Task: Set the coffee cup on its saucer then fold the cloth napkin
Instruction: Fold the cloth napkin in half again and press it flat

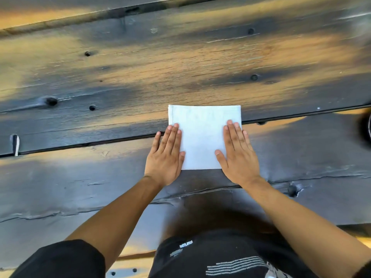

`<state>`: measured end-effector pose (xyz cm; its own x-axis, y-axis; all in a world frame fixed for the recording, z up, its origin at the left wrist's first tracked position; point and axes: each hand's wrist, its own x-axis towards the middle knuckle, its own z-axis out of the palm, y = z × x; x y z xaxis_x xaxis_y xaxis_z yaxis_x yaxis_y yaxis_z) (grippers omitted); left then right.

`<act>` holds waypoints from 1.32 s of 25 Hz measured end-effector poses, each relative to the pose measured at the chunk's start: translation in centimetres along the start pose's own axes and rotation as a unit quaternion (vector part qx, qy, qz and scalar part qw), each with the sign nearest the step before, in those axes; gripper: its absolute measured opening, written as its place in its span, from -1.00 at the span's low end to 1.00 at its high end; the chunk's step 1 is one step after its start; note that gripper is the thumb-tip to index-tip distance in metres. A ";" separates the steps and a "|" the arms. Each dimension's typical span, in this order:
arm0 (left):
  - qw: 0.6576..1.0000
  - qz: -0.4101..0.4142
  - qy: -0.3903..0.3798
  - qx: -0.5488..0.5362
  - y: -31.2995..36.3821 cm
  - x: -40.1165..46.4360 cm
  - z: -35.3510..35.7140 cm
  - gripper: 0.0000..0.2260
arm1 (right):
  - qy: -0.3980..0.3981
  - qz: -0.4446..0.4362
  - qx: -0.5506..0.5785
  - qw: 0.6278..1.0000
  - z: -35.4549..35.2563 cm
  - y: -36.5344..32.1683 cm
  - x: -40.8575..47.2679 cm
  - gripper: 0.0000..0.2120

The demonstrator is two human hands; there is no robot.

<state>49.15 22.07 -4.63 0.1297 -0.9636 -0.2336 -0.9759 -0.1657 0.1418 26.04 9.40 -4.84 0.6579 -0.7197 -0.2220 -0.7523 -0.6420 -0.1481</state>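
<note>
Napkin [202,137] folded square on plank table [120,77], both hands' fingers [172,135] pressed flat, released

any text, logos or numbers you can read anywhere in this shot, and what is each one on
Small white print on the black shirt, near the collar: upside down to the camera and blurred, unreadable.
Rows of white lines lower on the shirt: too small to read.
Napkin: no text.
Table: no text.

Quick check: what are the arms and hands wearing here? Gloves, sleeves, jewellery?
No gloves on the left hand or the right hand, and no rings, watch or bands show. Both forearms are uncovered. A short black sleeve ends above the left elbow; it belongs to a black T-shirt with white printed text and stripes.
</note>
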 end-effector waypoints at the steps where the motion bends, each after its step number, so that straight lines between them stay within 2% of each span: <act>1: 1.000 -0.002 -0.004 0.003 0.1 0.1 -0.2 -0.40 | -0.007 0.005 -0.001 1.000 -0.1 0.1 0.0 -0.29; 5: 1.000 -0.003 -0.022 -0.002 0.4 0.0 -1.3 -0.40 | -0.033 0.007 0.011 0.999 -1.5 -0.5 0.1 -0.29; 8: 0.999 0.017 0.004 -0.036 0.0 0.3 -2.3 -0.41 | 0.013 0.024 0.055 0.998 -3.2 -1.5 1.3 -0.34; 12: 0.998 0.010 0.028 -0.048 -1.0 4.0 -3.4 -0.43 | 0.049 -0.028 0.125 0.991 -4.2 -6.8 6.6 -0.40; 15: 1.000 0.008 0.001 -0.014 -1.9 6.0 -3.1 -0.41 | 0.013 -0.062 0.091 0.994 -3.1 -9.4 9.4 -0.40; 19: 1.000 0.014 -0.003 0.004 -2.8 5.9 -2.1 -0.39 | 0.007 -0.088 0.029 0.996 -1.2 -8.3 9.7 -0.33; 27: 1.000 0.007 -0.015 0.014 -2.7 6.1 -1.7 -0.36 | 0.014 0.043 -0.001 0.999 -1.5 1.8 7.8 -0.26; 31: 0.998 -0.003 -0.062 0.011 -2.3 6.5 -2.8 -0.36 | -0.026 0.058 0.009 0.998 -2.8 2.2 7.8 -0.26; 33: 0.998 -0.011 -0.058 -0.036 -2.2 6.1 -4.0 -0.36 | -0.017 0.088 0.055 0.994 -4.3 1.8 7.5 -0.28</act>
<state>52.77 15.70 -2.53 0.1257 -0.9299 -0.3457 -0.9575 -0.2049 0.2030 29.81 1.74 -2.66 0.5155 -0.8080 -0.2854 -0.8562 -0.4726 -0.2085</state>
